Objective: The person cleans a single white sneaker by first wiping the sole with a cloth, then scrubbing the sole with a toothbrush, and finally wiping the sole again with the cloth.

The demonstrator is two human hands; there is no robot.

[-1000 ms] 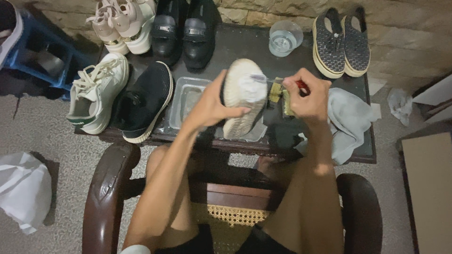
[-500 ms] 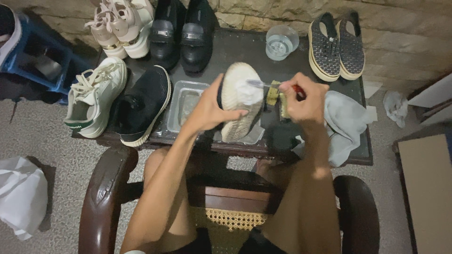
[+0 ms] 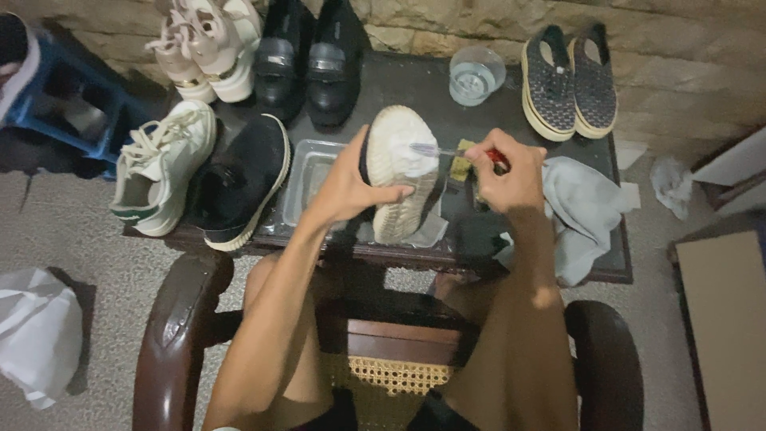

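Fingers of the left hand (image 3: pixel 347 187) wrap around a white shoe (image 3: pixel 396 172), sole up, over the desk (image 3: pixel 511 239). Right beside it, the right hand (image 3: pixel 503 175) pinches a small brush (image 3: pixel 431 150) whose tip touches the sole. Past that hand lies a grey cloth (image 3: pixel 586 207). Left of the left hand sits a metal tray (image 3: pixel 307 179).

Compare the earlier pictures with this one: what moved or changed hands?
Little changed. The right hand keeps the small brush on the sole of the pale shoe; its bristles shifted only slightly across it. The left hand still holds that shoe, sole up, over the metal tray. Nothing was picked up or let go. The other shoes, glass and grey cloth stayed put.
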